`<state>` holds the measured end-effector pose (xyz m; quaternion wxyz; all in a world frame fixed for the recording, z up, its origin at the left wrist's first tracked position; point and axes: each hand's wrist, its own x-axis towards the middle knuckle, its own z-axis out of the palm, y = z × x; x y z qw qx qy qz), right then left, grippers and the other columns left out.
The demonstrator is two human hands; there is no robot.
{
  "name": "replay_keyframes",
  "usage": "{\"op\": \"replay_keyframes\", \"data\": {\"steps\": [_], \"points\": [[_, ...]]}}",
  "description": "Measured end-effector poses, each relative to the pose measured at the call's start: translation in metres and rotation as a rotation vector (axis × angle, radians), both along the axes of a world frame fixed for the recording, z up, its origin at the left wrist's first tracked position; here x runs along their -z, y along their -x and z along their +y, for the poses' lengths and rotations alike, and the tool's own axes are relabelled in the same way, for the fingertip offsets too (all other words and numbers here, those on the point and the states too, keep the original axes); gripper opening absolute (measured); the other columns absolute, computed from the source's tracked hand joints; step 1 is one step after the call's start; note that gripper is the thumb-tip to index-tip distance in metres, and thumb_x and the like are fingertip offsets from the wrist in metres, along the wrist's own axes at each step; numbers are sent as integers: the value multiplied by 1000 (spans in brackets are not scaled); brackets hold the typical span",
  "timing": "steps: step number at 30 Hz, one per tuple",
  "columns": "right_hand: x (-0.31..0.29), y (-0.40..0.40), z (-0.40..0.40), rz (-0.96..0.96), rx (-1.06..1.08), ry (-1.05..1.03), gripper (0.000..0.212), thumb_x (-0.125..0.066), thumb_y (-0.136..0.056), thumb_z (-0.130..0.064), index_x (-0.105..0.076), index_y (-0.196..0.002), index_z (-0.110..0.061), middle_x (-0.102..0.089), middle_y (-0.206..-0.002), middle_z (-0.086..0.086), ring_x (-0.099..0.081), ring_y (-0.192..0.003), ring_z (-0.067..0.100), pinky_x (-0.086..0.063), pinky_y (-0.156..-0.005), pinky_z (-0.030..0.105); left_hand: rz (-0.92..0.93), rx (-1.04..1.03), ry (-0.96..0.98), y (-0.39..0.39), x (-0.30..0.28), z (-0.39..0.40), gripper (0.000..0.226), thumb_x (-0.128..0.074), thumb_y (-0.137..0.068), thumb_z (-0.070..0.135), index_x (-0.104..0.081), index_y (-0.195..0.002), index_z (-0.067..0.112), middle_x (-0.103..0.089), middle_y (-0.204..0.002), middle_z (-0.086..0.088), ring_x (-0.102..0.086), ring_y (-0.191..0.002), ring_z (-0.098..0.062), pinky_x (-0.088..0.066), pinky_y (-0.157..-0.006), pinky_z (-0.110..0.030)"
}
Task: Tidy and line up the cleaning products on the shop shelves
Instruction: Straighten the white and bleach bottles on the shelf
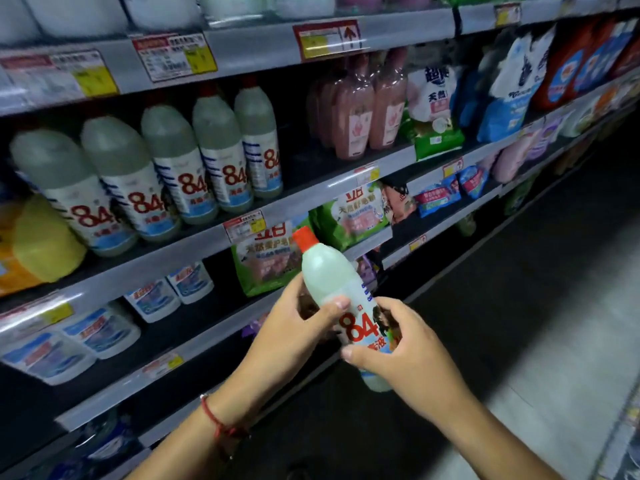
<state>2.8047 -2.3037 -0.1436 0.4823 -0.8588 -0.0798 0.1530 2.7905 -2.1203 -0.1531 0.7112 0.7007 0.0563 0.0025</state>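
**Both hands on one "84" bottle in front of the shelves**

From the head camera, the only view I have, I see both hands raised in front of the shelving, holding a single bottle [341, 306] between them. It is a pale, translucent bottle with a red cap and a large red "84" on its label, tilted so the cap leans up and to the left. It is off the shelves, out in the aisle, near the camera.

My left hand [294, 327] wraps the bottle's middle from the left, its thumb lying across the front just above the label. A red string bracelet [216, 420] circles that wrist. My right hand [405, 351] curls round the lower part from the right, fingers over the label edge, thumb pointing left beneath the "84".

On the shelf [194, 244] further up and to the left stands a row of matching bottles [166, 174], five that I count, side by side with their "84" labels facing out. To their left sits a yellow container [45, 240]. To their right, beyond a gap, stand pink bottles [360, 109], and further right blue and white bags [509, 95].

On the shelf below I see green bags [263, 261] just behind the held bottle, and white tubs with blue labels [152, 299] to the left. The price tags [175, 57] along the shelf edges are too blurred to read.
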Motion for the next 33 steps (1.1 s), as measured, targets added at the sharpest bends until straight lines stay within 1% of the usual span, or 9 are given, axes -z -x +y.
{"op": "replay_keyframes", "data": {"steps": [5, 8, 13, 16, 21, 24, 27, 31, 33], "points": [[5, -47, 19, 299, -2, -344, 62, -85, -62, -47, -66, -119, -31, -76, -107, -4, -73, -100, 14, -53, -99, 46, -118, 29, -302, -39, -18, 30, 48, -63, -91, 57, -51, -135, 44, -62, -129, 29, -58, -120, 6, -50, -97, -19], [2, -76, 24, 357, 6, -471, 63, -85, -65, -44, -68, -122, -23, -76, -112, 3, -71, -107, 20, -48, -105, 48, -164, -51, -674, -58, -24, 44, 62, -48, -90, 68, -45, -145, 40, -56, -138, 19, -54, -125, 1, -50, -102, -33], [-16, -145, 36, 273, -44, -470, 69, -88, -56, -50, -69, -117, -22, -77, -109, -2, -72, -104, 17, -48, -104, 46, -218, -191, -1351, -86, -34, 53, 62, -54, -92, 53, -39, -148, 30, -48, -146, -7, -57, -116, -33, -54, -85, -45], [-27, -191, 52, 220, -98, -454, 65, -85, -55, -52, -71, -112, -25, -77, -105, -10, -71, -103, 12, -50, -99, 37, -57, -261, -1430, -101, -23, 52, 62, -57, -90, 51, -41, -146, 28, -48, -147, -16, -56, -121, -43, -52, -91, -52], [-39, -263, 99, 3, -129, -462, 28, -84, -78, -21, -73, -103, -15, -72, -81, -15, -65, -71, -4, -46, -55, 6, 45, -399, -1581, -116, -11, 59, 65, -46, -80, 48, -51, -141, 25, -33, -159, -21, -30, -147, -44, -30, -116, -61], [-37, -290, 121, -129, -202, -418, 44, -85, -77, -10, -66, -116, -5, -68, -103, -6, -63, -71, -17, -50, -69, 10, 109, -411, -1607, -115, -9, 55, 67, -45, -81, 48, -50, -144, 23, -29, -161, -20, -24, -150, -42, -26, -119, -60], [-34, -307, 136, -221, -287, -336, 69, -87, -62, -36, -63, -121, -11, -72, -116, 5, -69, -99, 14, -55, -87, 36, 219, -442, -1577, -115, -8, 50, 75, -55, -83, 50, -39, -152, 27, -11, -167, -14, -10, -153, -42, -10, -123, -54], [-33, -311, 148, -234, -331, -244, 55, -85, -72, -26, -64, -121, -15, -71, -117, 7, -68, -104, 22, -50, -83, 30, 331, -481, -1569, -108, -10, 41, 79, -55, -88, 52, -26, -158, 28, 3, -168, -13, 3, -154, -39, -4, -124, -54], [-29, -309, 149, -254, -333, -252, 57, -83, -68, -39, -65, -118, -19, -71, -116, 6, -69, -103, 22, -54, -84, 34, 399, -486, -1563, -103, -13, 35, 79, -53, -93, 52, -18, -159, 29, 7, -168, -13, 6, -154, -38, -4, -124, -54]]}}
